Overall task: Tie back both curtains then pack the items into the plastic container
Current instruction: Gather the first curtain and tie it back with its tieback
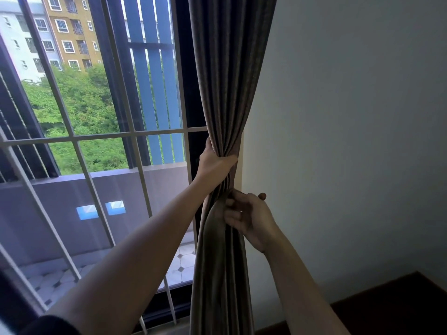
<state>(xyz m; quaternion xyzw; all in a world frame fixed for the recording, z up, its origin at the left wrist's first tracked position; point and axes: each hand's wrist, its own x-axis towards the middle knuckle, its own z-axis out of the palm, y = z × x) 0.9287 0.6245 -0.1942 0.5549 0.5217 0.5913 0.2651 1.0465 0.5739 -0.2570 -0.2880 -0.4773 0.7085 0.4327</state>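
Curtain bunched; left hand grips it, fingers of right hand pinch folds below; we fear pleats slipping untied.

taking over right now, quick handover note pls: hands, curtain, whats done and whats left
The left hand grips the gathered curtain at the right edge of the window, beside the wall.
The right hand holds the same bunch just below, fingers in front and thumb behind.
Done: this curtain is bunched to the side.
No tie shows around it yet.
Left: tie this curtain, tie the other one, then pack the items.
The other curtain, the items and the container are out of view.
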